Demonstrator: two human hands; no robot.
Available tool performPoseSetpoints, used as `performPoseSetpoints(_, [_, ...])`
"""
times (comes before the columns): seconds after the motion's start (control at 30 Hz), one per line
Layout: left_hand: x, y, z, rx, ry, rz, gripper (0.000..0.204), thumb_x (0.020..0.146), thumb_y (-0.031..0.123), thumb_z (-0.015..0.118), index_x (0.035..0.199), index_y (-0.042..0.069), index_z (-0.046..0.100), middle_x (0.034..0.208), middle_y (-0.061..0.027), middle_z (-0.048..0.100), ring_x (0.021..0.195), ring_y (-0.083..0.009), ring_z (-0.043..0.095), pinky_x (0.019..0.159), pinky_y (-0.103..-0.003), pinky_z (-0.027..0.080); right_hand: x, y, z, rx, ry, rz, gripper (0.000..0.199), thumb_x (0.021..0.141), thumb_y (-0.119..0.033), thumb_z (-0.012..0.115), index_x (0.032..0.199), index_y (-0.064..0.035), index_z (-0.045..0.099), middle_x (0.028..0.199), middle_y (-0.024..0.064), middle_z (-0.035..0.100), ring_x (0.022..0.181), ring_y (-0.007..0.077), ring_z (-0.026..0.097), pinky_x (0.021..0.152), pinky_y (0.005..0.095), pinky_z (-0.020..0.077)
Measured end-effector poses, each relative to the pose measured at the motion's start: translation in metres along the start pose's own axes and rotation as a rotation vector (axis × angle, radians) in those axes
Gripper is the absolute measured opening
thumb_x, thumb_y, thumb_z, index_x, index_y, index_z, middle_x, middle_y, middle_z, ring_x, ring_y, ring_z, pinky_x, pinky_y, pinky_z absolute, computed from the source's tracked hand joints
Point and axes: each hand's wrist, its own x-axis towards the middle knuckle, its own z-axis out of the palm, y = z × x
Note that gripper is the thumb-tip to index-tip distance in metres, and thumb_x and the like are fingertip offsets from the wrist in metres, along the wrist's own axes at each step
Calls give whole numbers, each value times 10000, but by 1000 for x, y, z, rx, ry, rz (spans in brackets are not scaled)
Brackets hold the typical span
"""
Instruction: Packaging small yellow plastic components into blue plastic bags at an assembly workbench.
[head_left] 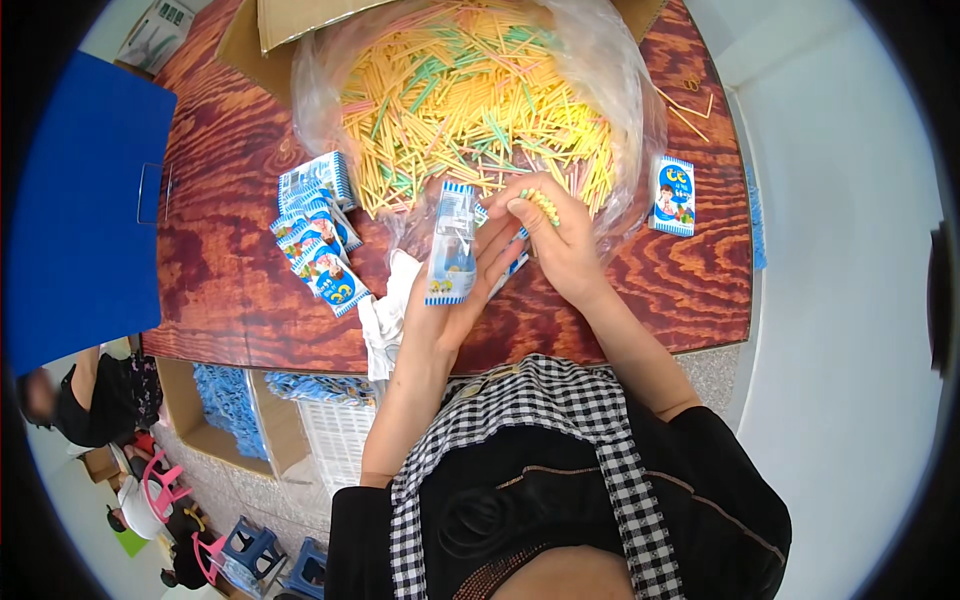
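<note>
My left hand holds a small clear packet with blue-and-white striped edges, upright over the wooden table. My right hand pinches a small bundle of thin yellow and green sticks right beside the packet's top. Behind both hands a large clear plastic bag lies open, full of thin yellow, green and pink sticks.
Several striped packets lie in a pile at the left of the table, one more packet at the right. A white cloth sits at the near edge. A blue folder stands far left, cardboard behind the bag.
</note>
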Motion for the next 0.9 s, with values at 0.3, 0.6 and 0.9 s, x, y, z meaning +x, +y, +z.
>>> performPoseSetpoints(0.3, [-2, 1, -22, -36, -14, -26, 273, 937, 179, 541, 1126, -18, 561, 1228, -206, 553, 1248, -395, 455, 1068, -525, 373, -7, 6, 11, -137, 3, -103, 59, 907, -57, 558, 923, -1, 562, 853, 112, 573, 790, 245, 580, 717, 307, 454])
performPoseSetpoints(0.6, [-22, 24, -33, 606, 304, 418, 123, 962, 156, 548, 981, 43, 594, 767, -30, 623, 607, -102, 570, 542, -231, 468, -9, 0, 7, -179, -94, -78, 98, 940, -55, 515, 930, 10, 587, 875, 97, 618, 830, 181, 609, 768, 288, 473])
performPoseSetpoints(0.9, [-36, 42, -40, 700, 338, 423, 57, 928, 89, 590, 960, 51, 618, 837, 19, 618, 719, -42, 544, 652, -184, 418, -11, -1, 8, -261, -142, -141, 73, 914, -12, 518, 933, 15, 582, 875, 101, 601, 830, 196, 600, 756, 295, 471])
